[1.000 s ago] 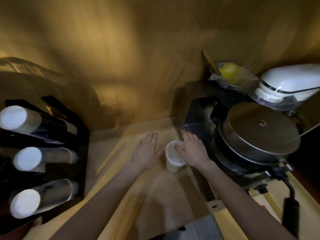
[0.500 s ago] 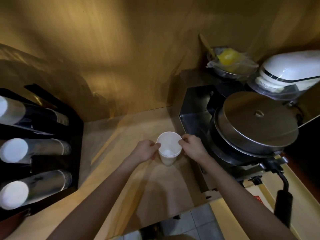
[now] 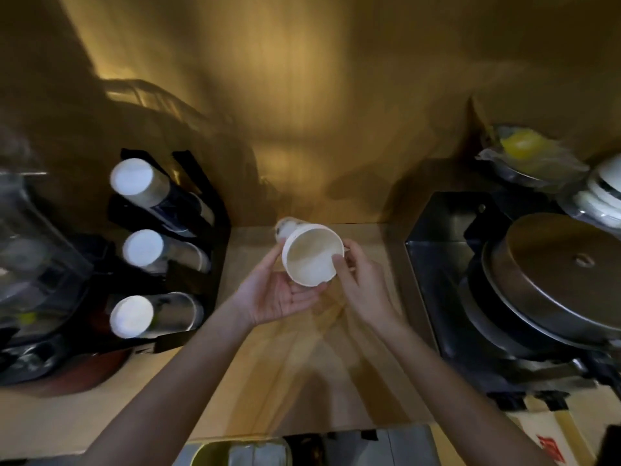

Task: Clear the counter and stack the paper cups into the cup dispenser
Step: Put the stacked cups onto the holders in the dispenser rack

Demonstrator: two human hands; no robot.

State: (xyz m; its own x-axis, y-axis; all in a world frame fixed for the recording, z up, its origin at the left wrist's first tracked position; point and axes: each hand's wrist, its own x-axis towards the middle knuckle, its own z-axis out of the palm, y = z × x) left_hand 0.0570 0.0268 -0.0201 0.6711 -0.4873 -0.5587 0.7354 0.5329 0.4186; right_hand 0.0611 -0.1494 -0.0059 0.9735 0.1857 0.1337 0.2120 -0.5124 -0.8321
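Note:
A white paper cup point(image 3: 311, 255) is held above the wooden counter point(image 3: 302, 381), tipped on its side with its open mouth facing me. My left hand point(image 3: 275, 295) cups it from below, palm up. My right hand point(image 3: 361, 284) grips its right rim with thumb and fingers. The black cup dispenser point(image 3: 161, 257) stands at the left with three slanted tubes, each showing a white cup bottom: top point(image 3: 131, 178), middle point(image 3: 142, 247), bottom point(image 3: 131, 316). The cup is well to the right of the dispenser.
A round steel griddle with a domed lid point(image 3: 557, 280) fills the right side, a white appliance point(image 3: 605, 196) and a bagged bowl with something yellow point(image 3: 527, 153) behind it. Clear containers point(image 3: 30, 250) stand at far left. The wooden wall rises behind.
Both hands lifted the cup off the counter and tipped it so its mouth faces me. My view has swung left, bringing the dispenser closer to centre.

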